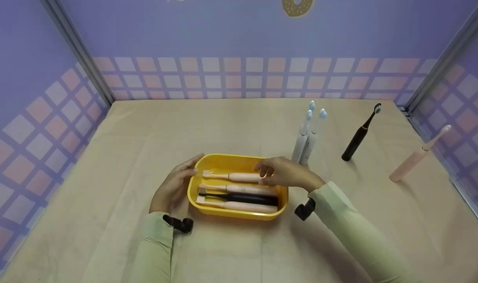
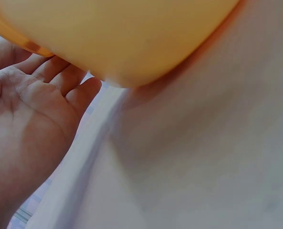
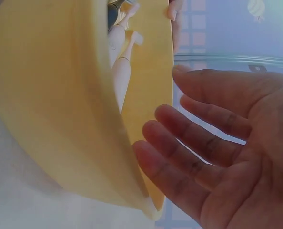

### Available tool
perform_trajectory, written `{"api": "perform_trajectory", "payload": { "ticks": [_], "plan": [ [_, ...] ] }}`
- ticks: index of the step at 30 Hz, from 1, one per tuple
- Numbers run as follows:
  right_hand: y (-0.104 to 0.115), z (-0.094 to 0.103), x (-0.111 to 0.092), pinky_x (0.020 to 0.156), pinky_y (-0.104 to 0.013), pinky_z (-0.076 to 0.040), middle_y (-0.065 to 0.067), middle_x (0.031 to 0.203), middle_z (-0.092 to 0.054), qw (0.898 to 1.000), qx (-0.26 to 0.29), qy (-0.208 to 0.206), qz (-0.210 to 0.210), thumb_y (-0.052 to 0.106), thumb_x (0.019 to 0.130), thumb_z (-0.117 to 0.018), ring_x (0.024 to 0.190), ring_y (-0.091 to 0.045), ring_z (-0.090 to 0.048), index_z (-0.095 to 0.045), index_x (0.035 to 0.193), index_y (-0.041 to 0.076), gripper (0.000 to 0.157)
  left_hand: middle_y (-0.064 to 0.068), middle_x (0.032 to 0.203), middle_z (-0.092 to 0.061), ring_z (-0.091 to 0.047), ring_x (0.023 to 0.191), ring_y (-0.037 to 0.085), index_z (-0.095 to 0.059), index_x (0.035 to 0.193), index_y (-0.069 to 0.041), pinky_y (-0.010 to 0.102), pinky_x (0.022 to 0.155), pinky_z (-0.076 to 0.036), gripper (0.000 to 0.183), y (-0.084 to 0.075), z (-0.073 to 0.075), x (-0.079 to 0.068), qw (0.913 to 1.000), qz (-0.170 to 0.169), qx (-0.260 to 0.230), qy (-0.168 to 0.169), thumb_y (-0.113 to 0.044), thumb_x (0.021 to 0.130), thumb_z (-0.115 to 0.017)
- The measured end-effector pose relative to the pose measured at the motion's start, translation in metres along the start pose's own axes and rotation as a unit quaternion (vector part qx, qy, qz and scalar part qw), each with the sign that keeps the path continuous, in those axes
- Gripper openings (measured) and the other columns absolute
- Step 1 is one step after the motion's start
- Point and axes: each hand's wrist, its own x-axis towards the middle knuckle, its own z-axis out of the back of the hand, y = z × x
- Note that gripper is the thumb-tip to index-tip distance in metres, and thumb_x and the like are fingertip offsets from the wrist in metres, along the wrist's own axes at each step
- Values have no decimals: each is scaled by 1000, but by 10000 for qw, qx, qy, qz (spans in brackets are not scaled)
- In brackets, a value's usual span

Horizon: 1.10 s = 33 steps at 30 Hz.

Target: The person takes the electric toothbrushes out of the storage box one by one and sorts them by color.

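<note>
A yellow plastic tub (image 1: 239,215) stands on the table in front of me. Inside lie three pink electric toothbrushes (image 1: 251,206) and a black electric toothbrush (image 1: 250,198), brush heads to the left. My left hand (image 1: 172,186) grips the tub's left end, thumb over the rim and fingers along the outside wall. Over the tub's right end hovers my right hand (image 1: 289,173), close to the handle of the rearmost pink toothbrush (image 1: 242,177). The right wrist view shows that hand (image 3: 222,138) with loosely bent fingers, thumb apart, nothing between them.
Three white electric toothbrushes (image 1: 300,146) stand upright in a cluster behind my right hand. Farther right stand a black electric toothbrush (image 1: 356,142) and a pink one (image 1: 408,165). A cloth (image 1: 105,188) covers the table; tiled-pattern panels (image 1: 254,76) enclose its back and sides.
</note>
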Motion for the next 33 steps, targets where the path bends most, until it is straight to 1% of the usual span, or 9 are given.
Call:
{"api": "perform_trajectory", "payload": {
  "ticks": [3, 8, 11, 13, 18, 22, 25, 27, 33],
  "plan": [
    [0, -1, 2, 87, -38, -55, -15, 112, -67, 9996, -153, 235, -8, 13, 90, -65, 101, -25, -64, -60, 125, 1, 37, 1, 160, -20, -38, 139, 24, -25, 154, -14, 36, 111, -39, 55, 0, 0, 0, 10000, 5, -14, -13, -8, 101, -38],
    [-1, -4, 8, 82, -34, -56, -14, 110, -68, 9981, -300, 537, -96, 12, 89, -67, 98, -24, -65, -62, 123, 1, 35, 2, 162, -15, -31, 143, 24, -23, 154, -11, 34, 112, -36, 56, 0, -1, 1, 10000, -59, 9, -18, -7, 101, -38],
    [-1, -6, 12, 80, -33, -57, -13, 109, -69, 9970, -332, 672, -183, 11, 88, -68, 97, -24, -65, -63, 120, 1, 34, 2, 162, -15, -26, 145, 23, -23, 154, -10, 33, 114, -33, 55, 0, -1, 1, 10000, -69, -1, -19, -7, 101, -38],
    [-1, -7, 15, 81, -34, -57, -13, 108, -69, 9963, -377, 750, -198, 9, 88, -68, 97, -25, -66, -64, 120, 1, 34, 2, 162, -16, -26, 145, 23, -23, 154, -10, 34, 114, -33, 55, 0, -1, 1, 10000, -50, -24, -17, -7, 101, -39],
    [3, -7, 20, 87, -38, -55, -15, 110, -69, 9945, -545, 881, -170, 9, 87, -69, 99, -26, -65, -65, 119, 0, 34, 1, 161, -18, -29, 144, 24, -24, 154, -12, 35, 114, -34, 55, 0, -1, 1, 10000, -15, -22, 23, -9, 101, -40],
    [6, -5, 22, 88, -38, -55, -15, 110, -69, 9919, -734, 1022, -163, 9, 87, -68, 100, -25, -65, -65, 120, 0, 34, 1, 162, -14, -24, 146, 22, -23, 154, -11, 34, 114, -33, 56, -2, -2, 1, 9999, -50, 91, 44, -8, 101, -39],
    [7, -4, 22, 87, -37, -55, -14, 111, -68, 9890, -858, 1162, -304, 8, 87, -66, 100, -24, -64, -65, 122, 2, 35, 1, 162, -15, -21, 147, 20, -23, 154, -10, 34, 116, -30, 55, -3, -2, 1, 9999, -37, 150, -14, -7, 101, -39],
    [8, -3, 23, 90, -38, -54, -13, 114, -67, 9862, -911, 1311, -446, 8, 87, -65, 103, -24, -63, -64, 124, 4, 37, 3, 162, -16, -22, 147, 22, -22, 154, -10, 35, 116, -30, 56, -3, -1, 1, 9999, -31, 164, 17, -6, 101, -38],
    [11, 0, 28, 97, -42, -50, -12, 118, -65, 9789, -1111, 1557, -722, 11, 89, -65, 108, -26, -59, -63, 126, 6, 38, 7, 161, -18, -27, 145, 28, -20, 155, -11, 37, 114, -33, 57, -1, 0, 1, 9999, -35, 83, 112, -5, 101, -36]
  ]
}}
